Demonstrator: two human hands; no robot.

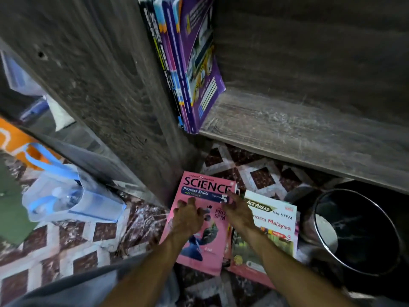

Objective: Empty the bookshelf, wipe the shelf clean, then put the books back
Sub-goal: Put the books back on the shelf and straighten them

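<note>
The left hand (188, 214) lies on the cover of the pink Science book (199, 251), its fingers loosely bent with the tips on the paper and wrapped round nothing. The right hand (238, 212) reaches along that book's right edge with fairly straight fingers, over the seam where it meets the white Ace Ahead book (276, 220). Whether a fingertip has got under the edge I cannot tell. Both books lie flat on the patterned floor (254, 173) at the foot of the shelf's side panel, and other covers show beneath the white one.

These look like thin paperback workbooks: light singly, floppy, with glossy covers that probably slide on each other (a pile lifted from the top alone would likely fan out). The sensible hold seems to be along the spine or a long edge, thumb on top and fingers beneath, or both hands squeezing the pile from its sides.

Above, a few purple books (194, 63) lean against the left wall of the wooden shelf (309, 134), whose board shows dusty streaks. A metal bin (365, 229) stands right of the pile, and a blue plastic bag (66, 196) lies to the left.
</note>
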